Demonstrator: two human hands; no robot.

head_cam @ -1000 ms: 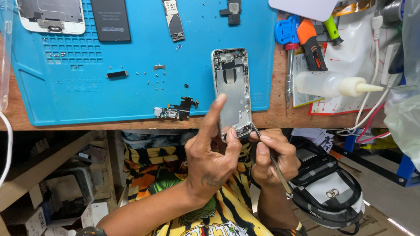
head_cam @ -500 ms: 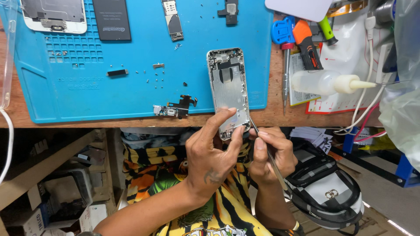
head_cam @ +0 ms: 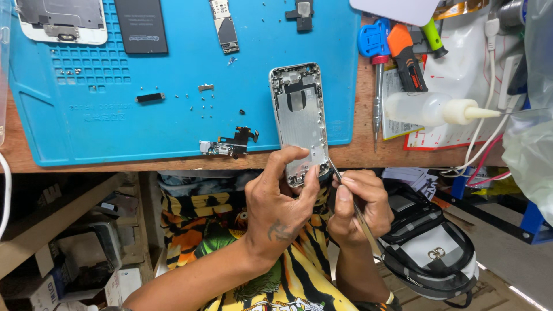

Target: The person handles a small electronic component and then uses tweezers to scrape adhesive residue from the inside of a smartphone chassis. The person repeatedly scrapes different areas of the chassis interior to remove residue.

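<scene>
A silver phone rear housing (head_cam: 299, 118), emptied of its parts, lies on the blue work mat (head_cam: 115, 115) with its lower end past the table edge. My left hand (head_cam: 282, 204) grips that lower end between thumb and fingers. My right hand (head_cam: 358, 204) holds thin metal tweezers (head_cam: 351, 201) whose tip touches the housing's bottom right corner. A small flex-cable part (head_cam: 230, 145) lies on the mat just left of my left hand.
On the mat lie a screen assembly (head_cam: 60, 20), a black battery (head_cam: 141, 26), a logic board (head_cam: 223, 26), a small black part (head_cam: 300, 12) and several tiny screws (head_cam: 201, 103). Screwdrivers (head_cam: 377, 63), a squeeze bottle (head_cam: 438, 108) and white cables (head_cam: 489, 132) lie to the right. A backpack (head_cam: 432, 242) sits below.
The housing has shifted slightly left and up under my left hand. My left index finger has curled down onto the housing's lower end. The tweezers stay at the bottom corner.
</scene>
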